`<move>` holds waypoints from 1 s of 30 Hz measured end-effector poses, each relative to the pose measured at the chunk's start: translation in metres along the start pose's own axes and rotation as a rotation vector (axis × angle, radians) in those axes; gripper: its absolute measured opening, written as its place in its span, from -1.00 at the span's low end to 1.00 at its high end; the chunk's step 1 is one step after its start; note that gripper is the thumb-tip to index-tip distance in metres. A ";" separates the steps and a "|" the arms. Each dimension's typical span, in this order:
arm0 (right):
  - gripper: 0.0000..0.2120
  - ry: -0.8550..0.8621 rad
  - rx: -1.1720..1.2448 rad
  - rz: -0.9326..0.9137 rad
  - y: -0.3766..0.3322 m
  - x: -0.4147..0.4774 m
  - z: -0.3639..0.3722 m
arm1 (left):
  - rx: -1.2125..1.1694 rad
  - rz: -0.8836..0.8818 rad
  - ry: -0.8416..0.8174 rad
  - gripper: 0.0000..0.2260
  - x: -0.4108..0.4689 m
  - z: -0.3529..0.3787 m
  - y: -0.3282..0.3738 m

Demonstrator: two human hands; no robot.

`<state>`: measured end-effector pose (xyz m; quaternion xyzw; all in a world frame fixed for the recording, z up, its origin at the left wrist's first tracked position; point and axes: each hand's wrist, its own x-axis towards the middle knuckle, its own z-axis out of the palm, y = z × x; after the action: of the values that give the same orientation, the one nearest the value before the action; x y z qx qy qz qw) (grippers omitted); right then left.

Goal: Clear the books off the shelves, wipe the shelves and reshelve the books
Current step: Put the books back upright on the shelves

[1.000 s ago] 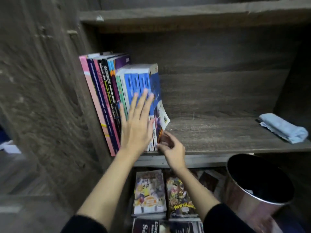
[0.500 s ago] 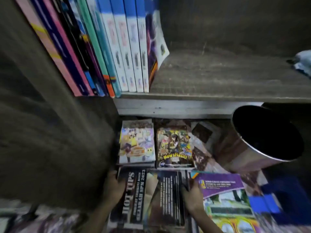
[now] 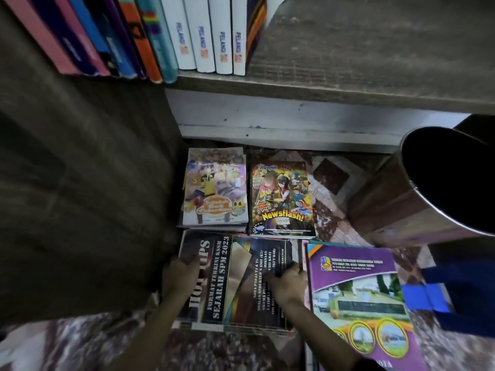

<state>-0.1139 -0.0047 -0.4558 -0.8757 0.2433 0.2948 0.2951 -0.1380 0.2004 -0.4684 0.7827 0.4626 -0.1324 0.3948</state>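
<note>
Seemingly, the Sejarah SPM book stack on the floor was clasped at its side edges by the left grip and right grip, so it could have been fanned apart if lifted unevenly.

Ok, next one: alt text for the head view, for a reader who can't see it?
The left hand and right hand grip the side edges of a dark Sejarah SPM 2023 book lying flat on the floor below a wooden shelf. A Newsflash! comic, a purple book and a metal bin sit nearby; upright books fill the shelf's left end.
</note>
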 end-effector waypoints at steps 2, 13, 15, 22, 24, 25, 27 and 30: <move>-0.17 0.010 -0.015 0.027 0.000 0.002 0.001 | 0.006 -0.021 -0.010 -0.38 0.000 0.000 0.000; -0.25 -0.022 0.196 0.070 0.015 0.014 0.001 | -0.163 -0.079 0.146 -0.40 -0.023 -0.002 -0.002; -0.15 -0.047 0.300 0.068 0.020 0.011 0.003 | -0.169 -0.049 0.172 -0.41 -0.031 -0.005 -0.007; -0.36 -0.132 0.621 -0.097 0.031 -0.004 -0.016 | -0.320 0.124 0.247 -0.46 -0.057 -0.021 0.001; -0.36 -0.086 0.712 -0.164 0.031 -0.010 -0.026 | -0.363 0.216 0.261 -0.42 -0.065 -0.026 0.010; -0.34 -0.060 0.755 -0.189 0.030 -0.013 -0.033 | -0.384 0.258 0.270 -0.44 -0.069 -0.029 0.016; -0.26 -0.057 0.860 -0.223 0.025 -0.021 -0.053 | -0.441 0.319 0.271 -0.52 -0.078 -0.036 0.032; -0.36 -0.175 0.956 -0.282 0.013 -0.039 -0.092 | -0.538 0.419 0.276 -0.40 -0.093 -0.048 0.060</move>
<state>-0.1154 -0.0647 -0.3747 -0.6389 0.2051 0.1798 0.7193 -0.1461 0.1628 -0.3539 0.7390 0.3597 0.1846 0.5388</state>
